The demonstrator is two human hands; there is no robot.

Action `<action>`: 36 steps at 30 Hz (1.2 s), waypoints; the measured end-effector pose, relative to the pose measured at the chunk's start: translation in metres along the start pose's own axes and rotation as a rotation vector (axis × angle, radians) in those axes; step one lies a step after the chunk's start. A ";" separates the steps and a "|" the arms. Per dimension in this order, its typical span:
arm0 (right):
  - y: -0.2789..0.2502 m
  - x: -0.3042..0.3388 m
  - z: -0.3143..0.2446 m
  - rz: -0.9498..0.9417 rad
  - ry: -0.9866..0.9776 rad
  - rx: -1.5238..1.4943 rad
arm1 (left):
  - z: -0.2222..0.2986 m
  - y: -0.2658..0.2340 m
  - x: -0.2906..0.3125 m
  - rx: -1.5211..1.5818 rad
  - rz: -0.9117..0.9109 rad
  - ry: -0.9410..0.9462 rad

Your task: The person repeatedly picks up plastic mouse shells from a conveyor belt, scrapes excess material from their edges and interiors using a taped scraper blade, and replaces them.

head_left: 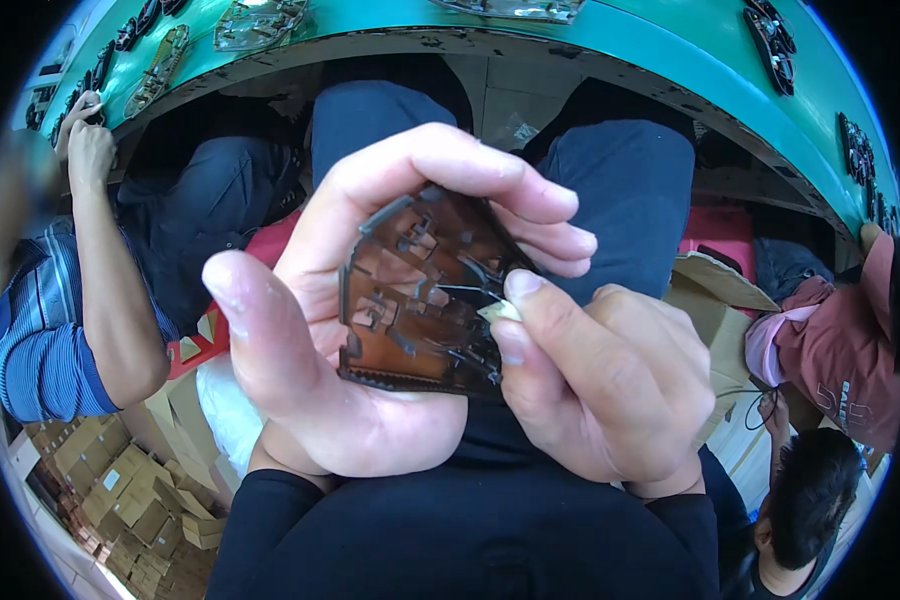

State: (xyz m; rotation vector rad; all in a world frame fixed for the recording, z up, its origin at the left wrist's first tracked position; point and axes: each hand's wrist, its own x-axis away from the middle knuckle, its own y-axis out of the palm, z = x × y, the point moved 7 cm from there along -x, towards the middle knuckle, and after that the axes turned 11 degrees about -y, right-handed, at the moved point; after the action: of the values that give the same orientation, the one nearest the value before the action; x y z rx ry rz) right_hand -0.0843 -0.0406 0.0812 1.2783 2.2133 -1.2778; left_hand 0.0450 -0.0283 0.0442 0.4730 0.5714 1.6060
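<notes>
Cradled in my left hand [310, 370] is a dark, see-through brown plastic shell [395, 335] with raised clips and ribs on the side that faces up. The left fingers curl round its far edge, and the thumb stands off to the left. My right hand [610, 380] pinches a small cream-coloured connector [500, 312] between thumb and forefinger, over the right side of the shell. A thin pale wire or pin [460, 289] reaches from near the connector across the shell. Whether the connector touches the shell, I cannot tell.
Beyond my knees runs a green tabletop [640, 45] holding plastic shells [260, 22] and dark assembled parts [772, 50]. A co-worker in a striped shirt [55, 320] sits left, others at right. Cardboard boxes [135, 495] are stacked lower left; an open carton [705, 300] stands right.
</notes>
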 end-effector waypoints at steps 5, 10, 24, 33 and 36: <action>0.001 -0.004 0.003 -0.008 0.006 0.004 | -0.002 0.002 -0.001 0.015 0.129 -0.078; 0.000 -0.004 0.006 -0.013 -0.009 0.016 | -0.005 -0.001 -0.002 -0.012 0.148 -0.107; 0.002 0.004 -0.006 -0.006 -0.009 0.055 | 0.002 0.002 0.003 -0.006 0.055 0.098; 0.004 0.005 -0.005 0.056 -0.073 0.071 | 0.001 -0.001 0.002 0.031 0.080 0.003; 0.005 0.002 -0.006 0.008 -0.060 0.047 | 0.000 -0.003 0.002 0.030 0.074 -0.007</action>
State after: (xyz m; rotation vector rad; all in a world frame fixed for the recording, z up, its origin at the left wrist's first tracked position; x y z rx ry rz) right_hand -0.0803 -0.0336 0.0800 1.2472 2.1471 -1.3553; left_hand 0.0473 -0.0263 0.0420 0.5278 0.5794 1.6675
